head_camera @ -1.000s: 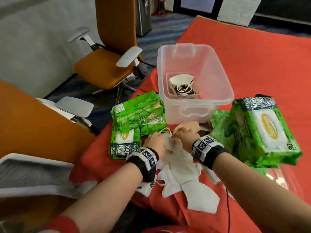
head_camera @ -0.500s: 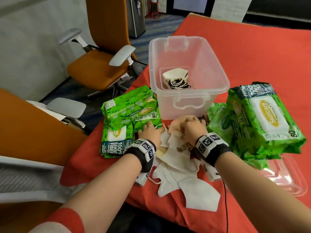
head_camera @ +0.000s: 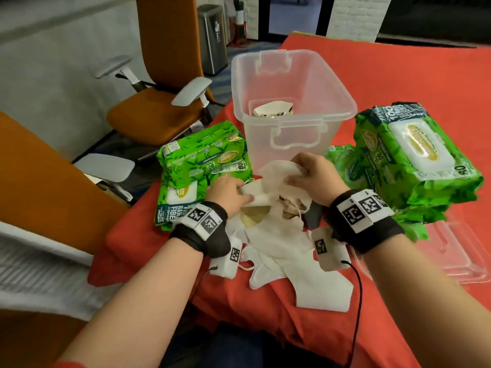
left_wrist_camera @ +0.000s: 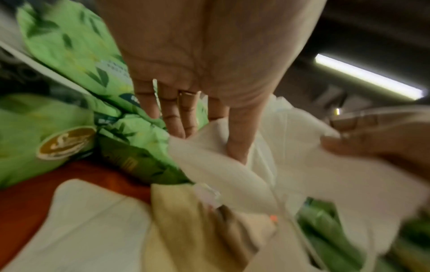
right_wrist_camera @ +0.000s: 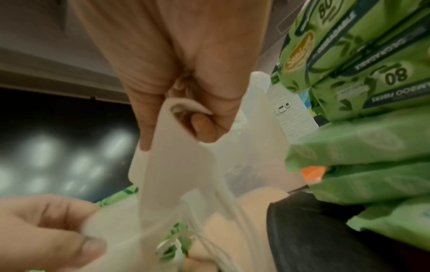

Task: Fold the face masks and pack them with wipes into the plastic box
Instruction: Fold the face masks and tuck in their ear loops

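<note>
Both hands hold one white face mask (head_camera: 273, 176) just in front of the clear plastic box (head_camera: 342, 102). My left hand (head_camera: 228, 191) pinches its left end, seen as white fabric (left_wrist_camera: 209, 158) in the left wrist view. My right hand (head_camera: 310, 175) grips its right end, the mask (right_wrist_camera: 167, 162) curled between thumb and fingers. A folded mask (head_camera: 273, 110) lies in the box. More white and tan masks (head_camera: 289, 248) lie piled under my wrists. Green wipes packs lie at the left (head_camera: 202, 166) and stacked at the right (head_camera: 414, 160).
The red tablecloth (head_camera: 411, 75) covers the table, whose near left corner (head_camera: 119, 251) is by my left arm. A clear lid (head_camera: 462, 256) lies at the right. Orange office chairs (head_camera: 159, 110) stand left of the table. A dark item (head_camera: 314, 215) lies under my right wrist.
Both hands have lifted one white mask off the pile and drawn it apart between them. The view has tilted so the box sits nearer the centre.
</note>
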Motion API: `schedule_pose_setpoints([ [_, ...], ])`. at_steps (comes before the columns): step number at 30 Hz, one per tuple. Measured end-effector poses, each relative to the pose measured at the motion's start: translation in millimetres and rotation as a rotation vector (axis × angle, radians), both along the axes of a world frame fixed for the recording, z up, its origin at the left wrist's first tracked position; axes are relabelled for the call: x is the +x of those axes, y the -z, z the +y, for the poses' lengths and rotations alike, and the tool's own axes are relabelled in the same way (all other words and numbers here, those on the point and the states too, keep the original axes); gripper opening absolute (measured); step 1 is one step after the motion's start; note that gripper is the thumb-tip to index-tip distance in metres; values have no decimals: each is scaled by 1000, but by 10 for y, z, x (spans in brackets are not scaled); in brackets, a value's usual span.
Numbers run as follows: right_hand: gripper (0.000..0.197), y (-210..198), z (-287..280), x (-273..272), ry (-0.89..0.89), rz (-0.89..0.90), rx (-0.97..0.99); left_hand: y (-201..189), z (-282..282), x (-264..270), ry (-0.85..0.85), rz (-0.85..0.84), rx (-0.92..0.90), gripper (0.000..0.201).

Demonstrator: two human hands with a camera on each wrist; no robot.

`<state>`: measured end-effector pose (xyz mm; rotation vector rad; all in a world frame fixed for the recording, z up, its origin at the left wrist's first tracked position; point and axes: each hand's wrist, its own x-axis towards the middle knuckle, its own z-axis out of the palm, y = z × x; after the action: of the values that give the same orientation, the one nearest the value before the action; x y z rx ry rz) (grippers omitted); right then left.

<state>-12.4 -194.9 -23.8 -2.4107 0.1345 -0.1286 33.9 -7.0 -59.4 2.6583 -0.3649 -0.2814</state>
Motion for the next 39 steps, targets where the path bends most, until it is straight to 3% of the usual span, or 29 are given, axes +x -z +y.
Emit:
schedule_pose_setpoints([
  [3,18,-62,32,-160,5,-98,5,-128,113,-159,-96,-108,-378,33],
  [6,18,-119,111,-336,82,-234,-24,-168,160,-334,-147,-171,-664,14],
  [10,16,-119,306,-570,192,-355,8,-81,169,-572,-97,-175,-929,48],
  [13,16,-86,461,-696,182,-313,7,-10,181,-716,25,-172,-934,63],
  [17,30,21,611,-741,48,-231,11,-20,193,-830,13,-89,-939,28],
  [19,40,42,694,-783,-49,-182,166,-38,222,-911,-34,86,-1113,14],
  [21,41,24,756,-838,-121,-111,376,-10,270,-949,-49,197,-1230,21],
  [24,28,0,782,-881,-150,-66,475,28,338,-987,-6,125,-1138,5],
  [26,11,29,751,-847,-103,-168,439,57,378,-984,3,57,-1068,9],
  [29,31,69,679,-825,-116,-242,209,54,439,-1014,61,106,-1074,22],
  [33,28,38,690,-868,-128,-217,119,10,441,-1102,141,157,-1097,20],
  [39,35,-16,649,-1008,-89,-130,490,14,395,-1135,124,150,-1112,9],
])
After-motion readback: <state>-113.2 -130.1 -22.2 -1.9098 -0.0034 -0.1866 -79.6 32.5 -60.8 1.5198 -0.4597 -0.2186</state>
